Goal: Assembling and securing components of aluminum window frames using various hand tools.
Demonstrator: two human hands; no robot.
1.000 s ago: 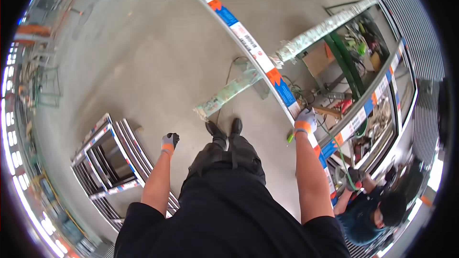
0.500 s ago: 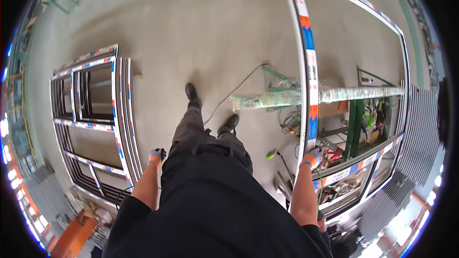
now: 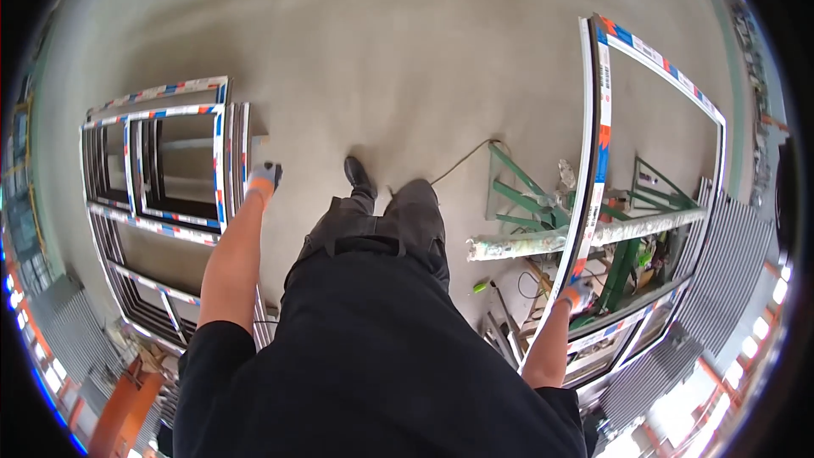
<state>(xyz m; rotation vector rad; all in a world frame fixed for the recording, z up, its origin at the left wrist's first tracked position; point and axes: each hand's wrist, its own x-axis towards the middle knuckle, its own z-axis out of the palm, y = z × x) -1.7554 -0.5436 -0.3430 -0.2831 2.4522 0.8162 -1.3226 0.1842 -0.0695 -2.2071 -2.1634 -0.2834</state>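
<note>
1. Head view, right side: the person's right hand (image 3: 578, 293), in a grey and orange glove, lies on the near long rail of a large window frame (image 3: 599, 148). Whether the fingers are clamped around the rail cannot be told; the contact probably steadies that edge.
2. Head view, beneath that frame: it lies across a plastic-wrapped bar (image 3: 517, 245) on a green metal stand (image 3: 530, 195). The bar likely bears the frame above the floor (image 3: 390, 76), and the wrapping perhaps guards its finish. Printed protective tape in white, blue and orange covers the rails.
3. Head view, left side: the left hand (image 3: 266, 175), gloved alike, is just beside a stack of window frames (image 3: 171, 236). Whether it touches the outermost one, and whether its fingers are apart or together, cannot be told. The frames stand close, one behind another, presumably to save room.
4. Head view, around the stand: a cable (image 3: 462, 159) trails over the floor, and a small bright-green object (image 3: 481, 286) lies near the bar's end.
</note>
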